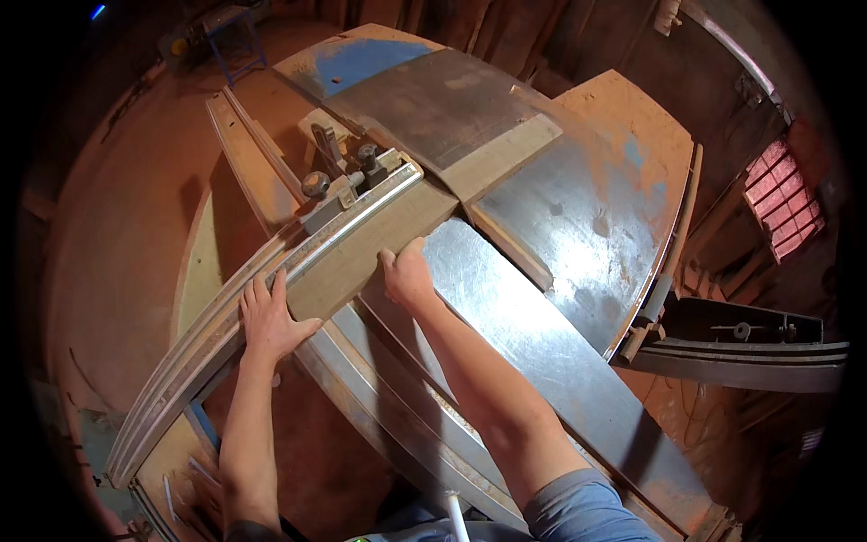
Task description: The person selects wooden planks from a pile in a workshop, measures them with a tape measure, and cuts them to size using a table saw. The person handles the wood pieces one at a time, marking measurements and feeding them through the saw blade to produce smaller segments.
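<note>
Evidently, 1 flat wooden board (366, 256) lies between 2 bare hands, its far long edge alongside the silver metal fence (358, 222). The left hand (275, 323) is spread at the board's left end, fingers reaching toward the fence and thumb at the near corner; it presses rather than closes around anything. The right hand (409, 275) is bent against the board's near edge, thumb touching the wood; its other fingers are mostly hidden, so I cannot tell whether they grasp it. Behind the fence stand 2 black knobs (314, 186). Right of the board run a shiny metal strip (533, 312) and a dusty metal tabletop (591, 226).
</note>
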{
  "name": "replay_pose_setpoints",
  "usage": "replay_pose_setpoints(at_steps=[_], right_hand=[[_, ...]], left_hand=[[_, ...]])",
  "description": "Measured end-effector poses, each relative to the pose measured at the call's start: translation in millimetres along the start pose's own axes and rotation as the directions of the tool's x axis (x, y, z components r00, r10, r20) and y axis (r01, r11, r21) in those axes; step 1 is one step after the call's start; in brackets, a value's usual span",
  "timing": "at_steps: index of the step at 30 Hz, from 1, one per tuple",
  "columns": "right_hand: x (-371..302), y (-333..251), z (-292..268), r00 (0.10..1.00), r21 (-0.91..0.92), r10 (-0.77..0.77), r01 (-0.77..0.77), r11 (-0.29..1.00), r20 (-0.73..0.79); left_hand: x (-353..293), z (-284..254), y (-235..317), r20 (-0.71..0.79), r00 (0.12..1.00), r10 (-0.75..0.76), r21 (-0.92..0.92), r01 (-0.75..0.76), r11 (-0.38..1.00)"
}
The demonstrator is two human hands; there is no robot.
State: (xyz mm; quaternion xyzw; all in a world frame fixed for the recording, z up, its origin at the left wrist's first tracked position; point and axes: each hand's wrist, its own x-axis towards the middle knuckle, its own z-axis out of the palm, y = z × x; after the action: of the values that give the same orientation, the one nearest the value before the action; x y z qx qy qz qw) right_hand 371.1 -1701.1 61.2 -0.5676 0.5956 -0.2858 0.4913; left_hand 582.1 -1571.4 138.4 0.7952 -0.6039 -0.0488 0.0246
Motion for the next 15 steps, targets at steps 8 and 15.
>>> replay_pose_setpoints(at_steps=[8, 15], right_hand=[[35.5, 63.2, -229.3, 0.917, -0.469, -0.398, 0.342, 0.815, -0.023], [145.5, 16.8, -286.0, 0.843, -0.823, -0.53, 0.364, 0.437, 0.091]], left_hand=[[4.4, 1.7, 1.1, -0.079, 0.995, 0.066, -0.03, -0.069, 0.997], [-6.3, -3.5, 5.4, -0.166, 0.973, 0.158, -0.026, -0.164, 0.986]])
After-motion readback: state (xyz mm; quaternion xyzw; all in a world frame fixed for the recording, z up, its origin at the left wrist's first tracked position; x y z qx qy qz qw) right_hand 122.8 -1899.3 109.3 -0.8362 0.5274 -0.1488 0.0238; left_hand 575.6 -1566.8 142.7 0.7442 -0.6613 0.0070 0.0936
